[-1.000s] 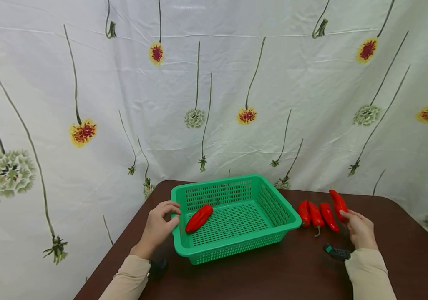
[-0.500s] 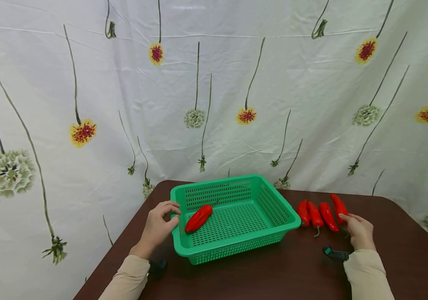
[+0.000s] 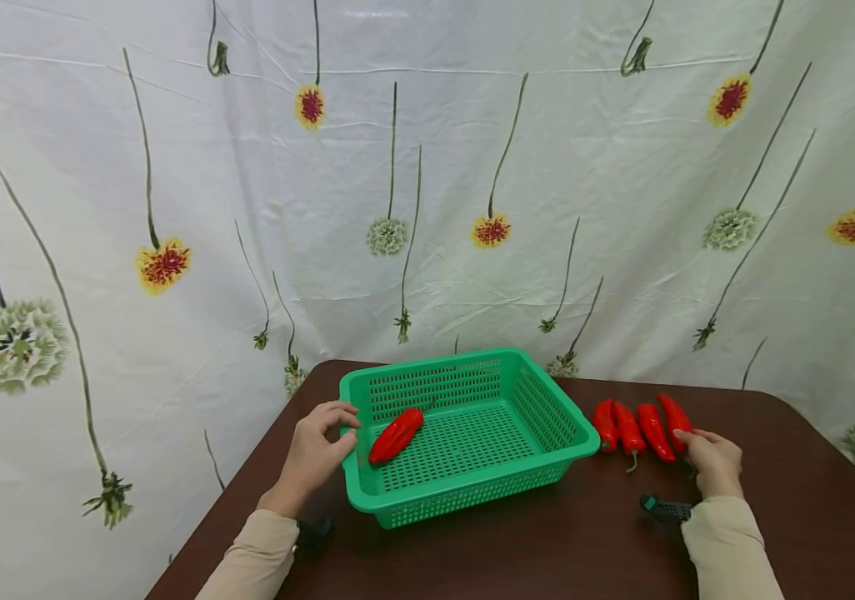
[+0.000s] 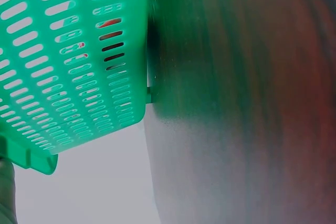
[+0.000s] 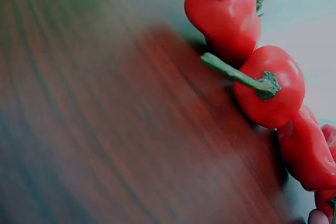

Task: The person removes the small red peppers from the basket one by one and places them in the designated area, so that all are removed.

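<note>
My left hand [image 3: 315, 450] grips the left rim of a green plastic basket [image 3: 472, 496], its fingers and thumb curled at the edge. A red pepper [image 3: 396, 436] lies inside, by the basket's left wall. To the right, my right hand [image 3: 714, 460] holds the lower end of another red pepper [image 3: 673, 417], which lies at the right end of a row on the table. Beside it are 3 more red peppers [image 3: 652, 429], stems toward me. In the right wrist view, a fingertip [image 5: 317, 216] shows at the held pepper [image 5: 324, 201], mostly cut off by the frame.
The dark brown table [image 3: 547, 550] carries everything. A white curtain [image 3: 442, 183] with printed flowers hangs right behind its far edge. The basket's perforated wall [image 4: 68, 56] fills the left part of the left wrist view. A black wrist device [image 3: 665, 508] sits under the right wrist.
My right hand has brought its pepper down and slightly nearer, in line with the other peppers. My left hand and the basket have stayed put.
</note>
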`<action>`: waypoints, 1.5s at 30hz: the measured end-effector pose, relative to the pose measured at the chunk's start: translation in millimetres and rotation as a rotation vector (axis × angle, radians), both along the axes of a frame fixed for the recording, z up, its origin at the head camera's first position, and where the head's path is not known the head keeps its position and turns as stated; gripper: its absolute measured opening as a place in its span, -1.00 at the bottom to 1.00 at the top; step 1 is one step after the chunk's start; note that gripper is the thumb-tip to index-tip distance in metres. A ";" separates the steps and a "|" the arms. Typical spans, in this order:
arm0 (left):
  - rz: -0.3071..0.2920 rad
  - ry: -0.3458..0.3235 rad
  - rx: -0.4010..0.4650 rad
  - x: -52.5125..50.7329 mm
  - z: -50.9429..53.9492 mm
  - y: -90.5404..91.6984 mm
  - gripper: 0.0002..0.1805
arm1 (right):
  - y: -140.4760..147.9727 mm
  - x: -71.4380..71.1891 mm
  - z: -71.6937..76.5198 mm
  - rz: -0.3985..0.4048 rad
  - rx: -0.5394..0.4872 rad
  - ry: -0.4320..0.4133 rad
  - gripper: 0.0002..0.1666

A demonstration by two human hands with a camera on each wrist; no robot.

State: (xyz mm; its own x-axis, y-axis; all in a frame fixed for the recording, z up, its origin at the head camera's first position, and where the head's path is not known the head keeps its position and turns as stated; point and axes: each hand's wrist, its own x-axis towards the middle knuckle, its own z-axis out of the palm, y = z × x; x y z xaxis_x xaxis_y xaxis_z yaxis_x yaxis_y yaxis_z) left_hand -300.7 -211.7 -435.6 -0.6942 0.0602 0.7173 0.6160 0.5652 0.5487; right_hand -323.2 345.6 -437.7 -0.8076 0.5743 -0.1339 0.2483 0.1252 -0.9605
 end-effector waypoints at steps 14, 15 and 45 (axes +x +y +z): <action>-0.008 0.014 0.003 0.7 0.0 0.2 -0.83 | -4.3 2.0 -3.3 -0.020 0.089 -0.018 -0.24; -0.006 0.013 0.002 0.7 0.0 0.2 -0.83 | -4.4 1.9 -3.3 -0.020 0.092 -0.017 -0.23; 0.000 -0.017 0.003 1.1 0.7 0.0 -0.86 | -8.6 0.3 -3.9 -0.009 0.239 -0.044 -0.35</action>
State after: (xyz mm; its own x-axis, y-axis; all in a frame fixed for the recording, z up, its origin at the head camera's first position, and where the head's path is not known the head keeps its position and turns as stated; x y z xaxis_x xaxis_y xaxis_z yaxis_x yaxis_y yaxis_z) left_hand -299.6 -211.8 -434.9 -0.7059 0.0585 0.7059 0.6071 0.5633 0.5605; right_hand -322.9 337.0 -441.7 -0.7989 0.6007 -0.0286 0.2914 0.3451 -0.8922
